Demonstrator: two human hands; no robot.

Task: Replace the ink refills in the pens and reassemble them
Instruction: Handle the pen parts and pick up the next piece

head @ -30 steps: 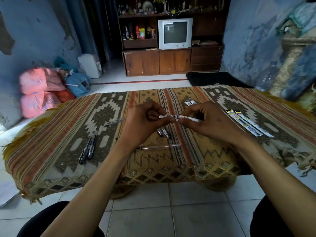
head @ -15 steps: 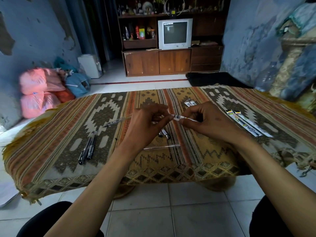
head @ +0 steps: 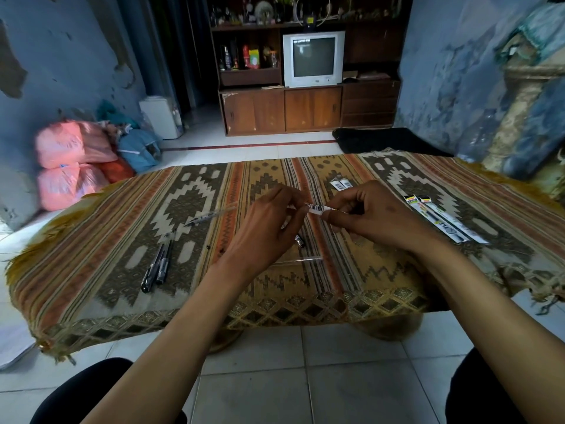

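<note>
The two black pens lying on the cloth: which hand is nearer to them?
Left. The left hand is right of and above the two black pens; the right hand is farther right, past the left hand.

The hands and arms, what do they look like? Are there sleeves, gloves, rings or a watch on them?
Both arms are bare from the bottom of the picture up to the wrists: no sleeves show. The left hand and the right hand wear no gloves. No watch or bracelet shows on either wrist, and no rings show on the fingers that can be seen.
</note>
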